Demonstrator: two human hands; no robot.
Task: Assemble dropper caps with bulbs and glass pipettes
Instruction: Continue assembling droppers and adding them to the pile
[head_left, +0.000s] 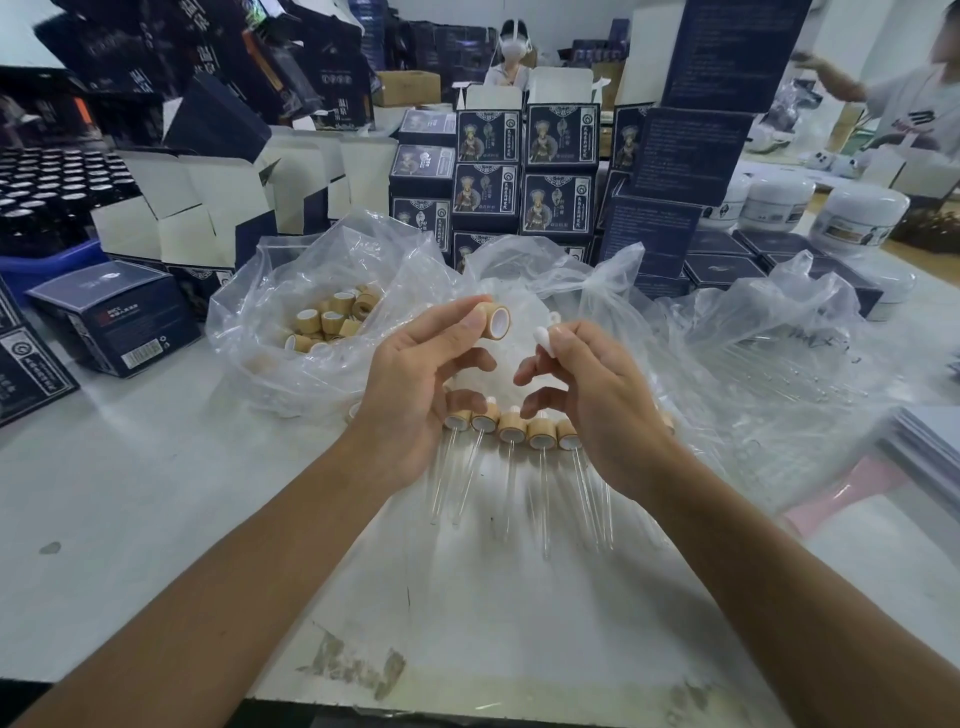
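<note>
My left hand pinches a bamboo cap between thumb and forefinger, its white-lined opening turned to the right. A short gap away, my right hand pinches a white rubber bulb at its fingertips. Below both hands, several assembled droppers lie in a row on the white table, bamboo collars at the top and glass pipettes pointing towards me. A clear bag of loose bamboo caps lies open to the left. A bag of glass pipettes lies to the right.
Dark blue product boxes are stacked behind the bags, with open white-lined cartons at the left. White jars stand at the far right. Two people are at the back. A pink sheet lies near the right edge.
</note>
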